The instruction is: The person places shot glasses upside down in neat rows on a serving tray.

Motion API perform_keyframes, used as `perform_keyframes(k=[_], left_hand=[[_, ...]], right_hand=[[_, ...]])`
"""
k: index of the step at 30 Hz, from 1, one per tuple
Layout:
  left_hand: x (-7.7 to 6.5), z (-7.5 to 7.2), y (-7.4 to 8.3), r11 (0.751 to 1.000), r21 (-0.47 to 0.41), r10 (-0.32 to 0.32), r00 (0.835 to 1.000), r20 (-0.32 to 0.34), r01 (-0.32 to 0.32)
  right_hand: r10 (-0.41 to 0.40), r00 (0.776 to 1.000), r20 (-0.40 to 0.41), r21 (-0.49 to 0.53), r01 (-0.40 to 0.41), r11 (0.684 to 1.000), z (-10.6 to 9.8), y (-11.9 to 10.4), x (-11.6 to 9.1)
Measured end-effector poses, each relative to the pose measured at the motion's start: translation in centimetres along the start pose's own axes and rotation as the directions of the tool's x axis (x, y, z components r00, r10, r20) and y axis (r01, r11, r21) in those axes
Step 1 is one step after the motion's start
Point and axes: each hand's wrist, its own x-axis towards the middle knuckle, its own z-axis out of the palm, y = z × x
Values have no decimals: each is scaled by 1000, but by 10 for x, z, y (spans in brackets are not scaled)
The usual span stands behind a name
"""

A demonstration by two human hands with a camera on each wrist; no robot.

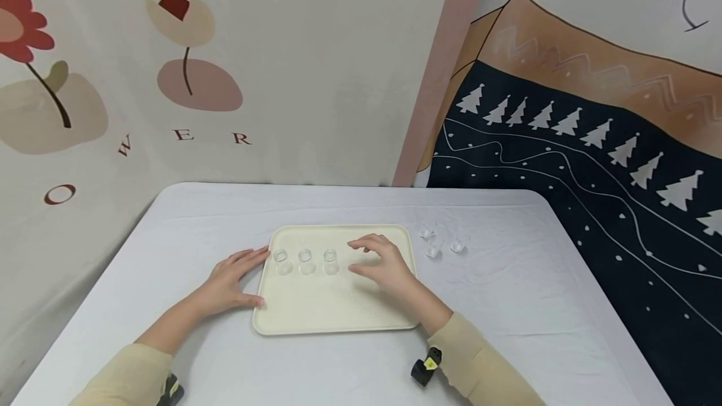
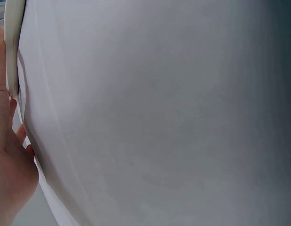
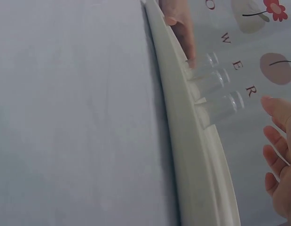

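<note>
On a cream tray [image 1: 335,306] three small clear cups stand in a row: a left one [image 1: 284,263], a middle one [image 1: 306,262] and a right one [image 1: 330,262]. My left hand [image 1: 231,281] lies at the tray's left side, fingertips at the far part of that edge and thumb lower down. In the right wrist view the cups, such as the nearest cup [image 3: 220,109], stand upright from the tray. My right hand [image 1: 389,266] hovers over the tray's right part, thumb and fingers spread apart with nothing between them, just right of the row.
Several small clear cups [image 1: 433,246] sit in a cluster on the white tablecloth [image 1: 496,293], beyond the tray's right edge. Behind the table hangs a pale cloth [image 1: 316,80] with printed flowers and letters. A dark patterned cloth [image 1: 541,161] hangs at the right.
</note>
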Motion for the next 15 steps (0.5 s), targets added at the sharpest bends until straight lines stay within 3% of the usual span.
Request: perform_keyframes(k=[10, 15], left_hand=[[-1, -1, 1, 1000, -17, -24, 1000, 13, 24], [0, -1, 1, 1000, -10, -11, 1000, 8, 11]], right_hand=[[-80, 994, -73, -32, 78, 996, -35, 3, -17], [-73, 992, -101, -62, 67, 996, -54, 2, -27]])
